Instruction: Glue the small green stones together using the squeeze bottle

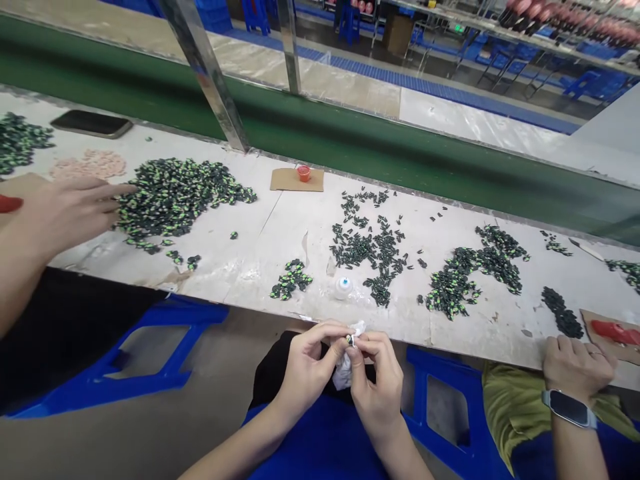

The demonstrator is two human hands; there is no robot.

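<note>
My left hand point(311, 360) pinches a small dark piece point(349, 340) between thumb and fingertips, just off the table's front edge. Close against it, my right hand point(376, 373) grips a crumpled white cloth point(343, 372), its fingertips at the same small piece. The cloth hangs down between both hands. On the table point(250, 267) ahead stands a small white bottle point(343, 288) with a blue tip. To its left lies a little heap of black and green pieces point(291, 280), and beyond it spread loose dark pieces point(357, 248).
A co-worker's hand point(65, 213) reaches to a large pile of pieces point(175, 197) at left. Another person's hand point(577, 363), with a watch, rests at the right edge. A red cup point(303, 173) stands on cardboard point(281, 179). A metal post point(210, 87) rises at the back.
</note>
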